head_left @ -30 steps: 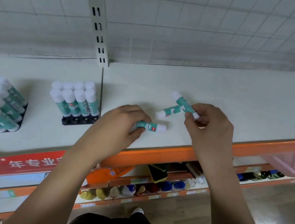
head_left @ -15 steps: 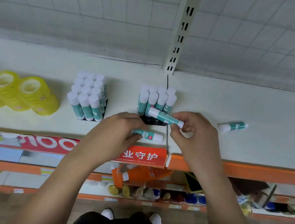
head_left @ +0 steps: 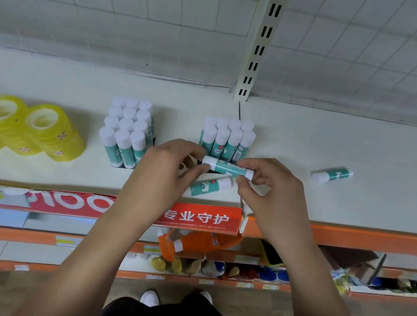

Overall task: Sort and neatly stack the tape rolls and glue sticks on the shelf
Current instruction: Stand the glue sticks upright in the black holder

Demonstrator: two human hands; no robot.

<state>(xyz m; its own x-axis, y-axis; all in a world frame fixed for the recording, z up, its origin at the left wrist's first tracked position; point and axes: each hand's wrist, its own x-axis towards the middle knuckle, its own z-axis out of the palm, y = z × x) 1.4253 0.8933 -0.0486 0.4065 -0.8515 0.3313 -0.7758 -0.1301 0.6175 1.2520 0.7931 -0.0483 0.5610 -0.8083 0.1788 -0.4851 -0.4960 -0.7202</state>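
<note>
The left grip (head_left: pixel 162 177) and the right grip (head_left: pixel 275 196) hold one glue stick (head_left: pixel 228 167) between them, lying level above the front of the shelf (head_left: pixel 356 144). The left thumb and forefinger pinch its left end, and the right fingers curl round its right end.

Just below it, a second glue stick (head_left: pixel 209 186) pokes out at a slant from under the left grip, white cap toward the right. Its other end is hidden, so I cannot tell whether that grip holds it or it lies on the shelf.

Right behind the two grips stands a pack of glue sticks (head_left: pixel 228 139), upright, white caps up. Just left of the left grip is a fuller pack (head_left: pixel 126 130), also upright (its front row sits in a dark tray). Well off to the right of the right grip a loose glue stick (head_left: pixel 333 174) lies on its side.

Far to the left lie yellow tape rolls (head_left: pixel 27 127), stacked in leaning columns.

Under the grips a red strip (head_left: pixel 197 216) with white characters runs along the shelf edge, and below it an orange bottle (head_left: pixel 196 241) lies on a lower shelf.
</note>
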